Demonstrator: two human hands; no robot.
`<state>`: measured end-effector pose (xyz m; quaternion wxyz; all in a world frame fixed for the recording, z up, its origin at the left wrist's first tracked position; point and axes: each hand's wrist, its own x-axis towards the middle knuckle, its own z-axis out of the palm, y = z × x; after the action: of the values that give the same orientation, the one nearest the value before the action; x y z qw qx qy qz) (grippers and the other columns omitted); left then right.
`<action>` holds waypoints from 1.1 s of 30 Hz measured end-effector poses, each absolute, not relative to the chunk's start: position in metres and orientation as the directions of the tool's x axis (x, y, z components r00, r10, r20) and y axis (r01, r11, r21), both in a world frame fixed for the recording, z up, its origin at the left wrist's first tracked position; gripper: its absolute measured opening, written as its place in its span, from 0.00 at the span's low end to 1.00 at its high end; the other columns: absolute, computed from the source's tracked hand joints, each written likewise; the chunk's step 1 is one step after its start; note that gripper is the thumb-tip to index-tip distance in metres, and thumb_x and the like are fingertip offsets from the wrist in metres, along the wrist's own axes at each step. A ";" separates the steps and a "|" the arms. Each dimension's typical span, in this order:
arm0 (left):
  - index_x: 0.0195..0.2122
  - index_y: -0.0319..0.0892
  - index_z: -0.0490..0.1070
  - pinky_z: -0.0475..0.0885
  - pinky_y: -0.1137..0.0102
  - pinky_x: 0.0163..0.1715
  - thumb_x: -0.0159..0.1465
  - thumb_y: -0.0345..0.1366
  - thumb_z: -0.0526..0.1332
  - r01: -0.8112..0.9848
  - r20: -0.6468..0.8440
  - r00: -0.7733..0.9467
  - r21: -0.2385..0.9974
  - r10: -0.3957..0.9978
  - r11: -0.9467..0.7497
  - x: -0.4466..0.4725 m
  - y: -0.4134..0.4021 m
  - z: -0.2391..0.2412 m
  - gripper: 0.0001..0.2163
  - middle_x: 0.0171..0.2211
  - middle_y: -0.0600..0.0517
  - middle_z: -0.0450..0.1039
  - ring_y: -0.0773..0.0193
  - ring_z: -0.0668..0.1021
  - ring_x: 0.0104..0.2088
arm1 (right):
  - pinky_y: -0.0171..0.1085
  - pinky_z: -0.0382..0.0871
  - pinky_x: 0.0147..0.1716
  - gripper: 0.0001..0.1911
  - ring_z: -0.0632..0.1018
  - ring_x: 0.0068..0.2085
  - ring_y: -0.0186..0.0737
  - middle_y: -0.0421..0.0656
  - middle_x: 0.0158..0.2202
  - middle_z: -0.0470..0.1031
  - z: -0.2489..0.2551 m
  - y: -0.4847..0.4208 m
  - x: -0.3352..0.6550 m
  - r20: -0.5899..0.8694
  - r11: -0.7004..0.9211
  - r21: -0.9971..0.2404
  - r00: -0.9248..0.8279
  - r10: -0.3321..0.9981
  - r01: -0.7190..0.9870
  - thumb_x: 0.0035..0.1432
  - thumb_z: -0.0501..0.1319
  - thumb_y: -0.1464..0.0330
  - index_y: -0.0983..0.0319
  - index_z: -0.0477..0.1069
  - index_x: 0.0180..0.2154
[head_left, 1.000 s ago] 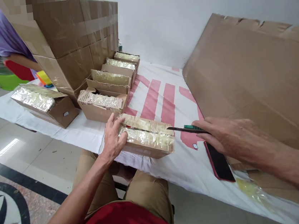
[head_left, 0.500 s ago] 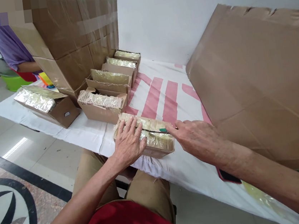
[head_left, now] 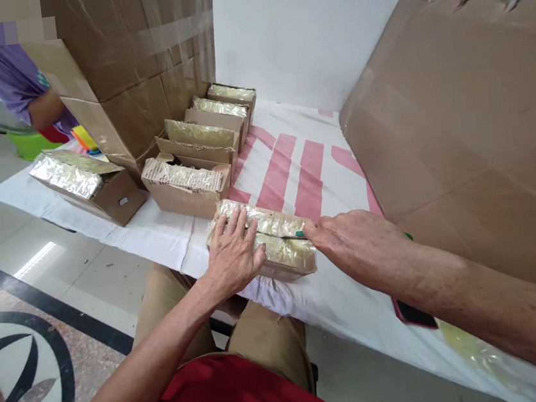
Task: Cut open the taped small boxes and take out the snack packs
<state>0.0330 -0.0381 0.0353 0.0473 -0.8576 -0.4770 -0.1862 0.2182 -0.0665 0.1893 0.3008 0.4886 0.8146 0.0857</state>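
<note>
Head view. Your left hand lies flat on a small brown cardboard box wrapped in shiny clear film. Its fingers are spread and press down on the box's left half. The box sits at the near edge of the white tablecloth with red stripes, under your left palm and touching the fingertips of your right hand.

Your right fingers are curled closed around a green-handled cutter. A sliver of green shows just ahead of your knuckles, over the box's middle seam. The blade is hidden, so I cannot tell how deep it sits.

The box looks light, with stiff card edges, a slippery film skin and a top that may give under pressure. It is probably safest steadied with a flat palm or gripped at the short ends, fingers off the seam line.

- **Beyond your left fingertips:** a row of opened brown boxes, with large taped cartons behind them.
- **Right of your right hand:** a big brown cardboard sheet leans.
- **Under your right forearm:** a dark phone in a red case.
- **Far left:** another person's purple sleeve.
</note>
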 end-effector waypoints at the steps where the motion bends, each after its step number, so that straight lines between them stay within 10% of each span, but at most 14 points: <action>1: 0.64 0.35 0.70 0.59 0.47 0.71 0.71 0.41 0.56 0.833 0.363 0.478 0.101 0.800 -0.544 0.033 -0.038 0.036 0.23 0.71 0.34 0.64 0.43 0.66 0.72 | 0.39 0.51 0.23 0.12 0.83 0.31 0.44 0.48 0.33 0.83 0.189 -0.067 0.220 -0.400 0.509 0.438 -0.347 0.848 0.741 0.58 0.59 0.83 0.64 0.74 0.40; 33: 0.64 0.37 0.70 0.60 0.50 0.70 0.70 0.37 0.57 0.801 0.353 0.509 0.139 0.785 -0.582 0.036 -0.037 0.036 0.23 0.72 0.35 0.63 0.45 0.64 0.73 | 0.40 0.44 0.24 0.17 0.79 0.30 0.43 0.47 0.34 0.82 0.176 -0.074 0.271 -0.434 0.470 0.410 -0.286 0.854 0.782 0.63 0.52 0.83 0.61 0.75 0.43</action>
<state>0.0363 -0.0365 0.0363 0.0209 -0.8684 -0.4565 -0.1924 0.2709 -0.0740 0.1764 0.3086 0.5115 0.7998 0.0587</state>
